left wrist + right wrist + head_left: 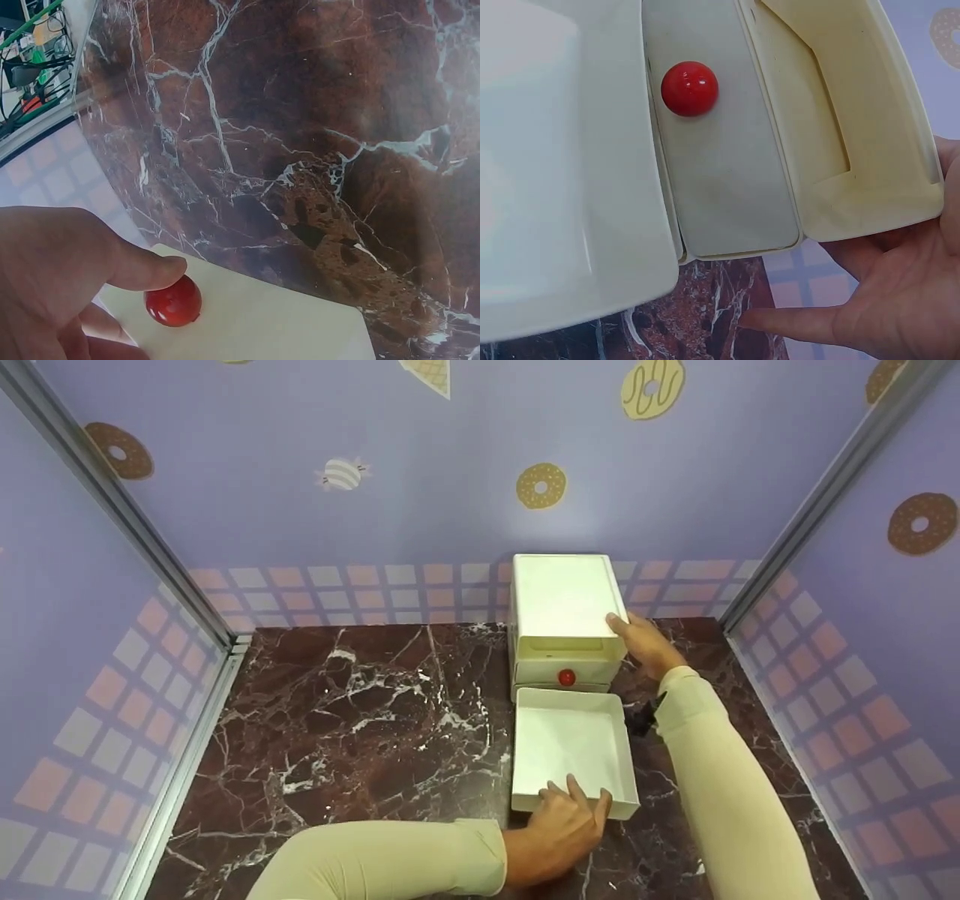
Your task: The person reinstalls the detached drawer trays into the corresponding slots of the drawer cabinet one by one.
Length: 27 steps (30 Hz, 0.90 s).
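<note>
A white drawer unit [566,592] stands against the back wall. Its upper compartment [840,112] has no drawer front and shows a bare interior. Below that, a closed drawer front [727,180] carries a red round knob [690,88]. An empty white drawer [570,735] extends forward in front of the unit; whether its back end is still inside cannot be told. My left hand [562,829] grips this drawer's front, thumb at its red knob [174,301] and fingers over the rim. My right hand [649,645] rests against the unit's right side, one digit on the top edge.
Dark red marbled tabletop [360,735] spreads to the left of the unit. Purple panels [420,510] with printed sweets and a tiled band enclose the back and both sides. Metal frame posts [832,502] stand in the corners. Cables [37,67] show beyond the table's edge.
</note>
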Tool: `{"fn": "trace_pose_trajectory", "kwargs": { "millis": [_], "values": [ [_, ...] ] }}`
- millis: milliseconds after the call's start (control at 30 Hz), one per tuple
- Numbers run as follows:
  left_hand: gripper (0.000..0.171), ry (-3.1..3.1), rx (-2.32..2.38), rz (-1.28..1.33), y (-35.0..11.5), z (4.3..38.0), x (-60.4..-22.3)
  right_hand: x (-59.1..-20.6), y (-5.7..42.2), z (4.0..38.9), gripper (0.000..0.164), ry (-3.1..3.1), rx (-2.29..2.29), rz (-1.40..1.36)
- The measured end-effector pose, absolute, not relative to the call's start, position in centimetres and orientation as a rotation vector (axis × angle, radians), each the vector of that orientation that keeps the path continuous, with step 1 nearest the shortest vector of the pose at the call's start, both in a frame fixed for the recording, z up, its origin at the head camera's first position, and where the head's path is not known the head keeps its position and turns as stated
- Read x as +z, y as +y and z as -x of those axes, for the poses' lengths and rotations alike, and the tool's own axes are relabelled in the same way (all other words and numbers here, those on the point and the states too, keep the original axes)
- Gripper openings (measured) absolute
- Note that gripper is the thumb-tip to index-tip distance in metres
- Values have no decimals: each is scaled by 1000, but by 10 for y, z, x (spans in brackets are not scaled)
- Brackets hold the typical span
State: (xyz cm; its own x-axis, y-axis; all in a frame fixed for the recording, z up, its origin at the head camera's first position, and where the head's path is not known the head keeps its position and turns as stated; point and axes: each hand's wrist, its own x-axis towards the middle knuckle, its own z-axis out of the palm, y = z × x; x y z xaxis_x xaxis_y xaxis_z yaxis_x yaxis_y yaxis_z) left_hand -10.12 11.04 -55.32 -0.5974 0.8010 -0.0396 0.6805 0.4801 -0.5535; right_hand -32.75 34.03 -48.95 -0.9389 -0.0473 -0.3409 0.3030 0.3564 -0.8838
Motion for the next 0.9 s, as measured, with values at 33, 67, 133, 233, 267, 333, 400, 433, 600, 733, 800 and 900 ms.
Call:
{"fn": "trace_pose_trajectory", "kwargs": {
  "millis": [33, 67, 133, 233, 267, 333, 400, 433, 600, 733, 800, 900],
  "values": [
    [48, -2489, 771, 1266, 109, 101, -552, -490, 340, 328, 72, 2328, -1606, -213],
    [48, -2477, 769, 1263, 108, 101, -550, -491, 341, 329, 71, 2337, -1614, -198],
    [48, -2452, 771, 1265, 106, 100, -543, -491, 341, 330, 71, 2350, -1625, -176],
    [50, -2413, 763, 1281, 103, 99, -534, -492, 342, 331, 70, 2371, -1615, -173],
    [51, -2392, 763, 1282, 103, 100, -531, -492, 343, 331, 70, 2380, -1603, -169],
    [51, -2349, 753, 1267, 103, 103, -526, -492, 343, 330, 71, 2402, -1562, -169],
    [50, -2311, 756, 1240, 104, 107, -523, -492, 344, 330, 72, 2413, -1529, -162],
    [50, -2298, 754, 1224, 104, 110, -522, -491, 344, 330, 72, 2417, -1514, -159],
    [49, -2281, 753, 1183, 107, 119, -518, -490, 345, 329, 72, 2420, -1494, -166],
    [47, -2280, 723, 1161, 111, 120, -516, -490, 345, 330, 74, 2435, -1474, -169],
    [45, -2273, 695, 1137, 113, 120, -515, -490, 345, 331, 76, 2437, -1455, -181],
    [44, -2264, 679, 1114, 115, 119, -514, -489, 346, 331, 78, 2434, -1447, -184]
  ]
}}
